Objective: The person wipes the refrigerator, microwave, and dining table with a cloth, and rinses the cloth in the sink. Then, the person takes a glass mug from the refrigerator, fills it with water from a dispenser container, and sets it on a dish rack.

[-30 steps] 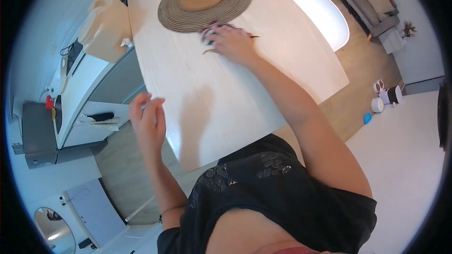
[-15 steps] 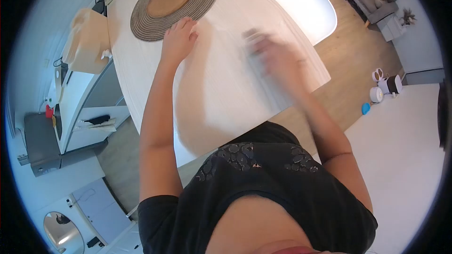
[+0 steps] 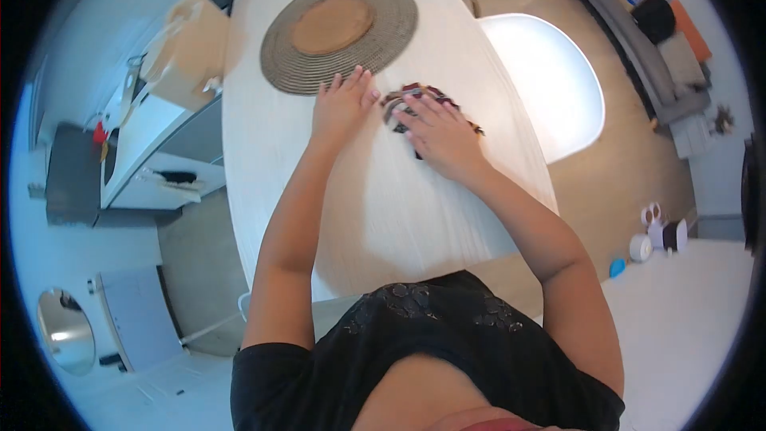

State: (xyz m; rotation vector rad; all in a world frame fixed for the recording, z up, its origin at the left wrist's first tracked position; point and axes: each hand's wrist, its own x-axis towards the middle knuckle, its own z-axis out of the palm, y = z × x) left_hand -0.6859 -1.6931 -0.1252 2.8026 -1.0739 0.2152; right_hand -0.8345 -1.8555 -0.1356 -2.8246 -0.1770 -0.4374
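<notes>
My right hand (image 3: 443, 140) lies on a bunched cloth (image 3: 419, 89) with a dark red, black and cream pattern. Its fingers are spread over the top, pressing the cloth to the pale wooden table (image 3: 415, 223); part of the cloth is hidden under the palm. To the left, my left hand (image 3: 343, 112) rests on the tabletop with its fingers stretched out and holds nothing. Its fingertips are near the front edge of a round woven placemat (image 3: 287, 64). On that mat sits a smaller brown round piece (image 3: 331, 24).
White chairs (image 3: 550, 84) stand along the table's right side. Left of the table, a beige container or bag (image 3: 187, 52) is on a counter (image 3: 155, 132). Farther right are a grey sofa (image 3: 630, 56) with cushions and several small white items (image 3: 641, 247).
The right hand, blurred before, now shows sharply on the cloth and is nearer the left hand. The camera view has shifted, showing more of the table's far end.
</notes>
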